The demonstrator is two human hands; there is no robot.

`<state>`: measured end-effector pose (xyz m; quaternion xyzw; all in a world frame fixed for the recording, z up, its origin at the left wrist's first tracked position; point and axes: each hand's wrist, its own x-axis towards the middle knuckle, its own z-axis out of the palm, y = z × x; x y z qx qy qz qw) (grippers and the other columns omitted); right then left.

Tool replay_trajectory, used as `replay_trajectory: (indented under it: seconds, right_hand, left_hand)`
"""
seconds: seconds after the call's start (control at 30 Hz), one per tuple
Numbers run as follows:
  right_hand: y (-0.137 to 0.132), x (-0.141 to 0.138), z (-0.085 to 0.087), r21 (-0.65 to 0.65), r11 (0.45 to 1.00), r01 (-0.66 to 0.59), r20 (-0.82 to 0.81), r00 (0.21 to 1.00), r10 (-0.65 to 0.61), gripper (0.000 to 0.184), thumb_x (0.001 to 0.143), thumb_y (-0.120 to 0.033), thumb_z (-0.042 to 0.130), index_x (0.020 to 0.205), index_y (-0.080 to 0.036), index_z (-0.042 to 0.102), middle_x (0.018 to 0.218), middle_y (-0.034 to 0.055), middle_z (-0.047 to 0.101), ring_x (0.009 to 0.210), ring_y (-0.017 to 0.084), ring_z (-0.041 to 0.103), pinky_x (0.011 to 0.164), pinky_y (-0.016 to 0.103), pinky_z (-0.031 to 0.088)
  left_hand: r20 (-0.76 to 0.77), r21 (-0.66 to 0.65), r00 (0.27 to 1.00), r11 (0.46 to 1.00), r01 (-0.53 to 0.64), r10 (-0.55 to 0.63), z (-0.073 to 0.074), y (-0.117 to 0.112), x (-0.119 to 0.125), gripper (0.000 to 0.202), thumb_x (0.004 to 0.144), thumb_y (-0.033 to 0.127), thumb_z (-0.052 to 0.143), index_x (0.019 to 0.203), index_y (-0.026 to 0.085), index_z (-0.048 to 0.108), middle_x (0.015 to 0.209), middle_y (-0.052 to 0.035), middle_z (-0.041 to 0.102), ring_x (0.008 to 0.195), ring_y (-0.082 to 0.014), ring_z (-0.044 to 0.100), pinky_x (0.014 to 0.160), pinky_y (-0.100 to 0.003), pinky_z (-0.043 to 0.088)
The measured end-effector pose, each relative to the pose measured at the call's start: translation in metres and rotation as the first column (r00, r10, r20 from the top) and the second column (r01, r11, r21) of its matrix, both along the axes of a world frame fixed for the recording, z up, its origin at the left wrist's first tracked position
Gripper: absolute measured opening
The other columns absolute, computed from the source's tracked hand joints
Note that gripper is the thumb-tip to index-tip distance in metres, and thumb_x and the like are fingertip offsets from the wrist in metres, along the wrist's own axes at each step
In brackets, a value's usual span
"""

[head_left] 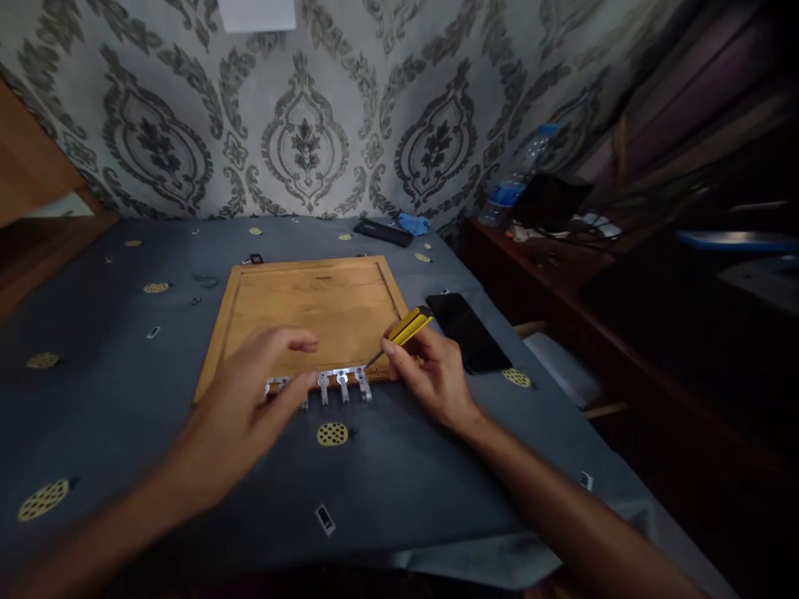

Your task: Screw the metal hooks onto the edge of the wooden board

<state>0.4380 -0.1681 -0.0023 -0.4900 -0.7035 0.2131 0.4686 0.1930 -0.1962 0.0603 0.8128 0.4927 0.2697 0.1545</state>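
Observation:
A metal hook rail (pixel 330 382) with several hooks lies along the near edge of a wooden board (pixel 312 312). My left hand (pixel 250 395) rests on the rail's left part, fingers bent and pressing it down. My right hand (pixel 430 370) is closed round a yellow-handled screwdriver (pixel 407 329), whose thin tip touches the rail's right end.
The board lies on a table under a dark blue cloth (pixel 125 399) with yellow spots. A black phone (pixel 468 331) lies right of the board; another dark device (pixel 383 232) and a blue cloth (pixel 413 223) sit by the patterned wall. A plastic bottle (pixel 518 175) stands on a side shelf.

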Motion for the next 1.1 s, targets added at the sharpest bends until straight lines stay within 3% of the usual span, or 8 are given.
replay_trajectory:
  seconds: [0.07, 0.23, 0.37, 0.6, 1.1]
  right_hand:
    - [-0.001, 0.000, 0.001, 0.008, 1.000, 0.001, 0.002, 1.000, -0.001, 0.022, 0.092, -0.039, 0.057, 0.082, -0.019, 0.058, 0.060, -0.0021, 0.054, 0.056, 0.013, 0.054, 0.054, 0.025, 0.044]
    - [-0.003, -0.001, 0.002, 0.008, 1.000, 0.006, 0.001, 1.000, -0.006, 0.023, 0.091, -0.039, 0.058, 0.081, -0.019, 0.059, 0.063, -0.0016, 0.056, 0.058, 0.012, 0.055, 0.054, 0.025, 0.045]
    - [-0.003, -0.001, 0.003, 0.008, 1.000, 0.012, -0.001, 1.000, -0.012, 0.023, 0.092, -0.039, 0.058, 0.081, -0.019, 0.060, 0.065, -0.0007, 0.057, 0.058, 0.012, 0.056, 0.053, 0.024, 0.044]
    - [-0.003, 0.000, 0.003, 0.042, 0.999, -0.001, 0.007, 1.000, 0.001, 0.020, 0.092, -0.035, 0.060, 0.079, -0.020, 0.059, 0.064, -0.0022, 0.057, 0.055, 0.011, 0.055, 0.053, 0.024, 0.043]
    - [-0.005, 0.000, 0.008, 0.089, 0.996, -0.002, 0.050, 0.999, -0.002, 0.024, 0.094, -0.031, 0.058, 0.072, -0.021, 0.057, 0.069, -0.0007, 0.064, 0.059, 0.011, 0.060, 0.057, 0.024, 0.046]
  left_hand:
    - [-0.037, -0.029, 0.997, 0.997, 0.068, -0.069, -0.013, 0.006, 0.013, 0.029, 0.092, 0.029, 0.060, 0.120, 0.024, 0.054, 0.119, -0.0067, 0.064, 0.112, -0.0260, 0.060, 0.091, -0.046, 0.053]
    - [-0.199, -0.059, 0.969, 0.989, 0.138, -0.147, -0.038, 0.018, 0.043, 0.064, 0.077, 0.031, 0.079, 0.130, 0.019, 0.044, 0.124, -0.0119, 0.062, 0.117, -0.0331, 0.055, 0.098, -0.052, 0.047]
    - [-0.290, -0.035, 0.944, 0.987, 0.155, -0.158, -0.040, 0.020, 0.053, 0.070, 0.074, 0.034, 0.081, 0.130, 0.016, 0.044, 0.118, -0.0139, 0.065, 0.112, -0.0348, 0.058, 0.095, -0.052, 0.047]
    - [-0.293, -0.014, 0.944, 0.988, 0.156, -0.153, -0.048, 0.022, 0.059, 0.070, 0.076, 0.034, 0.080, 0.130, 0.019, 0.038, 0.120, -0.0134, 0.065, 0.110, -0.0338, 0.062, 0.093, -0.050, 0.048]
    - [-0.165, -0.037, 0.983, 0.996, 0.075, -0.080, -0.056, 0.028, 0.062, 0.075, 0.068, 0.025, 0.085, 0.125, 0.022, 0.037, 0.113, -0.0091, 0.068, 0.109, -0.0327, 0.063, 0.090, -0.048, 0.049]
